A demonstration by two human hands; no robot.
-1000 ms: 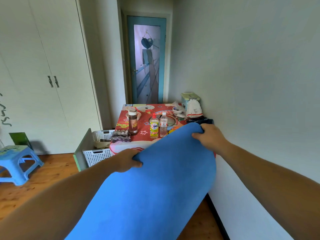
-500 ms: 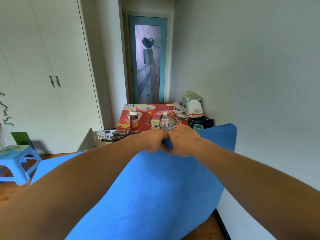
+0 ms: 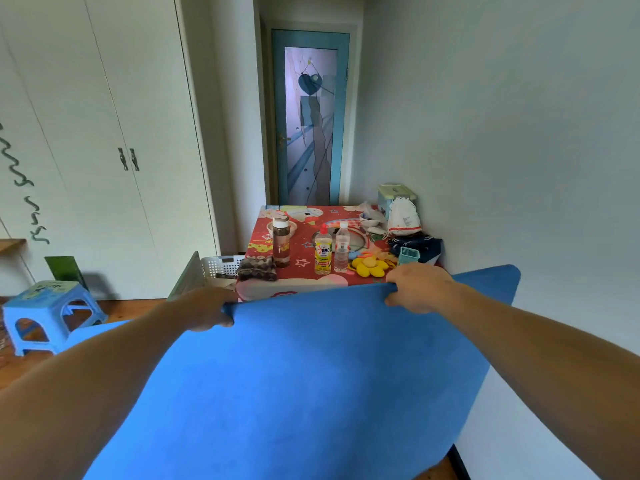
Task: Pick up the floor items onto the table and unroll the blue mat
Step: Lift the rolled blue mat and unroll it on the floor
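Blue mat (image 3: 311, 375) spread open, held aloft.

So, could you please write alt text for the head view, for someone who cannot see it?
A person's left hand and right hand grip the top edge of a spread blue mat, held up before a cluttered red-clothed table.

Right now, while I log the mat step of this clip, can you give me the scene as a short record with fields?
mat: blue mat spread open, held up in front of the table
hands: left hand and right hand each grip the mat's top edge, well apart
on table: brown bottle, yellow detergent bottle, clear bottle, all upright; yellow flower toy
floor: blue stool at left; white basket beside the table
mat's lower end: out of view
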